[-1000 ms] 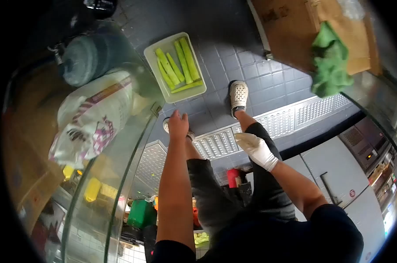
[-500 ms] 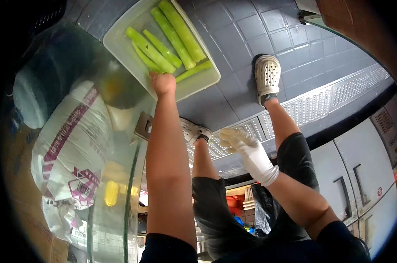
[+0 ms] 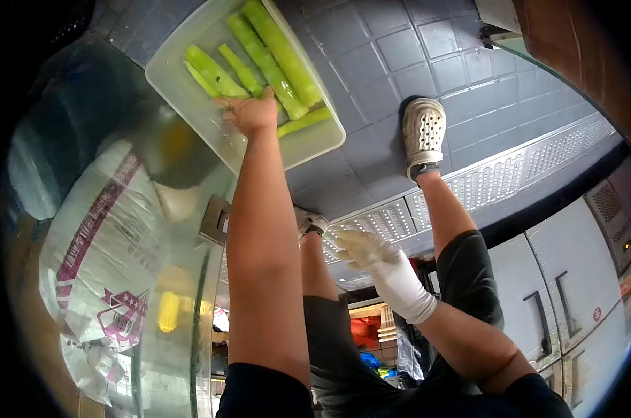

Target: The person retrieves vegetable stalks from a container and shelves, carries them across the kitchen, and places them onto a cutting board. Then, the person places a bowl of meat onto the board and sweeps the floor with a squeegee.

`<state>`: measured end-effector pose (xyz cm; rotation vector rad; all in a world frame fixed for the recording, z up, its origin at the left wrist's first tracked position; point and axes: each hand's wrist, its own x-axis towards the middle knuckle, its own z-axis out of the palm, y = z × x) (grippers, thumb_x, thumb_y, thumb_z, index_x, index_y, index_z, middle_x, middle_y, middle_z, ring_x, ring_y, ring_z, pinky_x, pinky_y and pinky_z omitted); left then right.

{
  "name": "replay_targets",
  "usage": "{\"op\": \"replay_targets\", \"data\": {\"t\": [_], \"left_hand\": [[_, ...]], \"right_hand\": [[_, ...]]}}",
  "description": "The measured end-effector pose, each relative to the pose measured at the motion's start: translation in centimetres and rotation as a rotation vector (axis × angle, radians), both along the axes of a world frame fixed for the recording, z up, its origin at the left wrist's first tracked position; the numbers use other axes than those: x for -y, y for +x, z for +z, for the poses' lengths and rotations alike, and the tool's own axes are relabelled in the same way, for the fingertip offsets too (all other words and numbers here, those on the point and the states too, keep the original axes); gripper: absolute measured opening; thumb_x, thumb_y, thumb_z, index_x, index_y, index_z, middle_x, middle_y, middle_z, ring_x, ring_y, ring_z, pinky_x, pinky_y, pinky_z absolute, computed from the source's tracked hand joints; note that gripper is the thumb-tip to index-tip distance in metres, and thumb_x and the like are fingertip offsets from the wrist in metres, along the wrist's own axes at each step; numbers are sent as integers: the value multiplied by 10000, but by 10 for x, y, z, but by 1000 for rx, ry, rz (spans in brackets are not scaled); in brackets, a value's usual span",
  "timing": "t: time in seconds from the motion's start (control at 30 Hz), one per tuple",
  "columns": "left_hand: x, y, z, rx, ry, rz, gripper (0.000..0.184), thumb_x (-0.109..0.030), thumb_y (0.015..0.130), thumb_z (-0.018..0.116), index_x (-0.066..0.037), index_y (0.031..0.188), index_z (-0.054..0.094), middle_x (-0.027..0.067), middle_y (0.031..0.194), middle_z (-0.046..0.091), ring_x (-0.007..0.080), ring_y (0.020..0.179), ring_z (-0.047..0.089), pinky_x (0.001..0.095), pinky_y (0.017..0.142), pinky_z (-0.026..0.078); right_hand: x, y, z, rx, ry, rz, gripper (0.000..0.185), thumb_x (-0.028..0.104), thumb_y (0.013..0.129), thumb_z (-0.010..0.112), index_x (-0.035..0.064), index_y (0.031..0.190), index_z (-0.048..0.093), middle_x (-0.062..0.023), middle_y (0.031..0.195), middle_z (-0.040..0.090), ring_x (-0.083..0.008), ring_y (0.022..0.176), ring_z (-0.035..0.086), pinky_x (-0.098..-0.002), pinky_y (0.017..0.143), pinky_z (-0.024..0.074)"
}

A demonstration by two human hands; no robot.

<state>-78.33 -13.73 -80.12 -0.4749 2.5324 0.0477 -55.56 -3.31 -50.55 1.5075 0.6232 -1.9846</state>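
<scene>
My bare left hand (image 3: 251, 113) reaches over the near side of a translucent plastic tub (image 3: 333, 125). Its thumb and fingers are spread across the lower ends of some peeled green vegetable stems (image 3: 216, 72), which look like celtuce; whether it presses on them is hard to tell. Longer thick stems (image 3: 280, 56) lie to the right in the tub, and a shorter piece (image 3: 303, 122) rests near its lower wall. My right hand (image 3: 381, 265), in a whitish glove, hangs above the floor between my legs. Its fingers are loosely extended and hold nothing.
A glass-like surface (image 3: 179, 279) on the left carries a large white sack with purple print (image 3: 106, 244). Perforated metal drain covers (image 3: 482, 177) cross the grey tiled floor (image 3: 371, 132). White cabinet doors with dark handles (image 3: 559, 272) are at the right. My clog (image 3: 424, 132) stands on the tiles.
My left hand has moved further over the stems, and its thumb and fingers have spread. The view has shifted slightly, while the stems keep their place in the tub. My right hand remains empty.
</scene>
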Motion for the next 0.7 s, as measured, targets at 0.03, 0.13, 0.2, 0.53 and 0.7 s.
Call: {"op": "replay_targets", "data": {"t": [0.03, 0.13, 0.2, 0.53, 0.7], "left_hand": [[-7, -4, 9, 15, -4, 29, 1269, -370, 811, 793, 71, 1549, -141, 374, 1422, 382, 474, 1305, 443, 489, 1152, 353], [-11, -9, 17, 23, -8, 57, 1212, -284, 818, 765, 71, 1550, -133, 364, 1401, 407, 461, 1281, 466, 480, 1120, 397], [-1, -11, 15, -20, -3, 0, 1179, -213, 813, 746, 72, 1552, -127, 356, 1357, 463, 457, 1234, 513, 470, 1090, 432], [28, -9, 1, -63, 139, -37, 1061, -97, 757, 683, 55, 1560, 5, 329, 1234, 599, 421, 1149, 627, 427, 1036, 480], [22, -11, 22, -102, 422, 214, 1016, -59, 729, 742, 25, 1532, 124, 300, 1262, 582, 399, 1133, 631, 426, 1005, 499]], "right_hand": [[-1, 0, 0, -25, 9, 8, 375, 238, 1049, 569, 79, 1388, 591, -83, 1311, 658, -169, 1178, 623, -311, 999, 494], [0, -2, -2, -64, 28, 11, 415, 288, 1051, 564, 67, 1403, 573, -97, 1352, 637, -190, 1210, 617, -332, 1036, 477], [0, -6, -3, -36, 32, -14, 344, 150, 1043, 574, 77, 1378, 599, -84, 1291, 670, -138, 1174, 618, -287, 1019, 490], [1, -9, -3, -67, 48, -24, 371, 130, 1029, 592, 29, 1386, 578, -105, 1331, 642, -181, 1173, 634, -291, 1020, 491], [2, -4, -5, -101, 64, -67, 387, 139, 1018, 609, 29, 1388, 580, -103, 1307, 652, -180, 1184, 627, -289, 1008, 492]]}}
